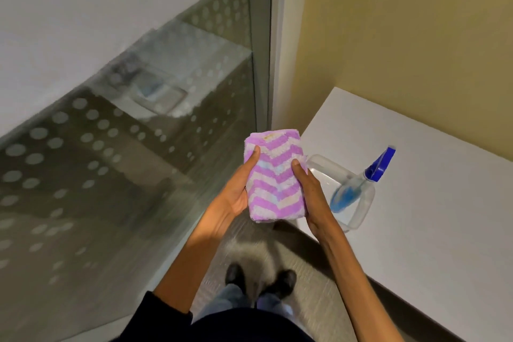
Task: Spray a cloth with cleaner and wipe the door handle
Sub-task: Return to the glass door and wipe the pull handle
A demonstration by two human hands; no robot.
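A folded cloth [273, 178] with purple and white zigzag stripes is held flat in front of me. My left hand [236, 191] grips its left edge, thumb on top. My right hand [309, 194] grips its right edge, thumb on top as well. A spray bottle [358, 183] with blue liquid and a blue trigger head lies tilted in a clear plastic tub [363, 208] on the white table, just right of my right hand. No door handle is in view.
A white table [433, 203] stands at the right against a yellow wall [410, 36]. A glass partition [138, 147] with frosted dots runs along the left, with a metal frame [266, 64] at its edge. My shoes [261, 280] stand on grey carpet below.
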